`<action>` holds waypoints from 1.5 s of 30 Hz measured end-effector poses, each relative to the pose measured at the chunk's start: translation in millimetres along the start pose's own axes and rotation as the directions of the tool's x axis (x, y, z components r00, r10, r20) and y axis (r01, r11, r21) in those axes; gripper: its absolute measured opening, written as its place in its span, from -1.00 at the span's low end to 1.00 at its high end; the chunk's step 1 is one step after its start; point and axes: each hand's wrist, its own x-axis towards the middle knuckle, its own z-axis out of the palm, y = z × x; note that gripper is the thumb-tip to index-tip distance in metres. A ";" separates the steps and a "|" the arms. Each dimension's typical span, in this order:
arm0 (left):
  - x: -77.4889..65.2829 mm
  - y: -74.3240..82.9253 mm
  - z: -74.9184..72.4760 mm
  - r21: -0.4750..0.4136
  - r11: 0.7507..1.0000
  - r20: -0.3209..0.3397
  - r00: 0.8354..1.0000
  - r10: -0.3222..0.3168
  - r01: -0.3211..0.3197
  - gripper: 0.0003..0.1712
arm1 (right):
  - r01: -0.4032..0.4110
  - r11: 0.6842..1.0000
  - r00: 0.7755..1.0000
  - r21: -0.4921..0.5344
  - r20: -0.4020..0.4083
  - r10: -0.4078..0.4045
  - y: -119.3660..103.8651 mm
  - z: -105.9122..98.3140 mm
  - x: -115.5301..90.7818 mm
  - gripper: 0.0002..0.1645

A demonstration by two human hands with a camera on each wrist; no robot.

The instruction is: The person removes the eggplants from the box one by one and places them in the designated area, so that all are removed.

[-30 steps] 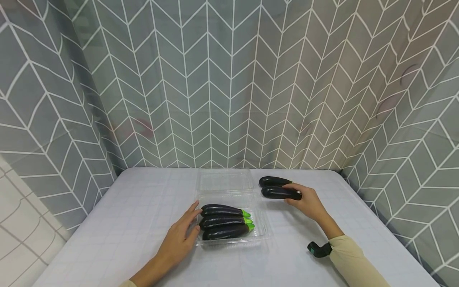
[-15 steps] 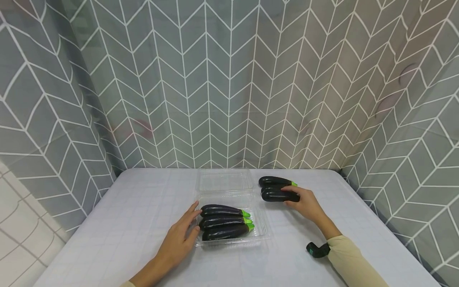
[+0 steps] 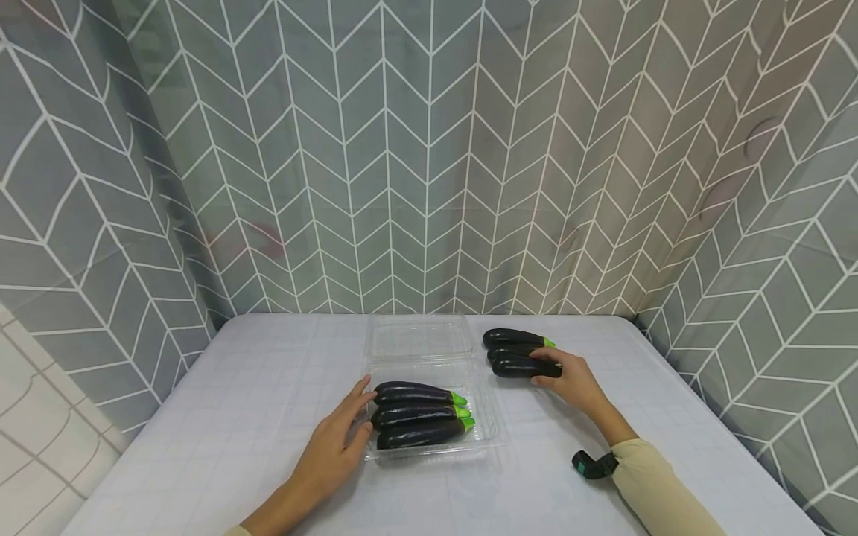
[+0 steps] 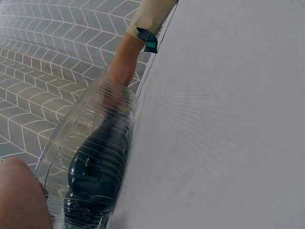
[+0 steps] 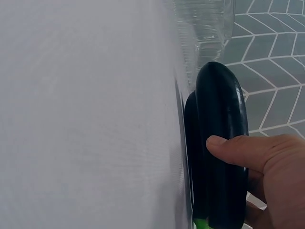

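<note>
In the head view, my right hand (image 3: 570,378) pinches a dark glossy eggplant (image 3: 519,366) by its right end, the thumb on the near side. Two more eggplants lie just behind it, the rear one (image 3: 512,338) showing a green stem. The right wrist view shows my thumb across the held eggplant (image 5: 221,114), with another beside it. A clear plastic clamshell box (image 3: 492,417) stands lid open at the middle, three eggplants (image 3: 418,414) side by side in its base. My left hand (image 3: 335,439) rests at the box's left edge, fingers extended.
The box's hinged lid (image 3: 418,336) lies back toward the rear of the white-covered table (image 3: 281,372). A grey chevron-patterned curtain (image 3: 415,164) encloses the back and sides. A black wrist device (image 3: 593,466) sits by the right sleeve.
My right hand has brought the held eggplant slightly lower and nearer, so the one behind it shows more. My left hand and the box stay still.
</note>
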 end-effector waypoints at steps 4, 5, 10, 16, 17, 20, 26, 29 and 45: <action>-0.2 0.0 0.8 0.000 1.000 -0.011 1.000 0.012 -0.012 -0.44 | -0.014 1.000 1.000 -0.009 0.013 0.014 0.7 0.7 0.2 -0.48; -0.3 -0.1 1.1 0.000 1.000 -0.014 1.000 0.014 -0.014 -0.44 | -0.017 1.000 1.000 -0.011 0.017 0.017 0.9 0.9 0.3 -0.48; -0.6 -0.7 1.3 0.003 1.000 -0.013 1.000 0.020 -0.020 -0.44 | -0.021 1.000 1.000 -0.006 0.017 0.021 1.6 2.5 -0.7 -0.48; 0.3 -1.3 0.0 -0.015 1.000 0.008 1.000 0.011 -0.011 -0.44 | -0.001 1.000 1.000 0.020 0.001 0.001 4.5 5.7 -2.4 -0.48; 0.5 -1.5 -0.2 -0.016 1.000 0.010 1.000 0.008 -0.007 -0.44 | 0.003 1.000 1.000 0.025 -0.002 -0.003 5.0 6.1 -2.5 -0.48; 0.8 -2.5 0.0 -0.011 1.000 0.014 1.000 0.007 -0.007 -0.44 | 0.017 1.000 1.000 0.026 -0.008 -0.016 6.1 7.0 -2.7 -0.49; 0.5 -3.0 0.1 -0.012 1.000 0.016 1.000 0.002 -0.001 -0.44 | 0.016 1.000 1.000 0.020 0.002 -0.016 6.4 7.2 -3.6 -0.49; 0.5 -3.6 0.4 -0.011 1.000 0.015 1.000 0.002 -0.002 -0.43 | 0.011 1.000 1.000 0.020 0.006 -0.012 6.6 7.5 -3.9 -0.49; -0.1 -5.1 2.0 -0.010 1.000 0.020 1.000 -0.018 0.019 -0.43 | 0.031 0.999 0.999 0.017 -0.010 -0.031 5.1 7.3 -5.2 -0.48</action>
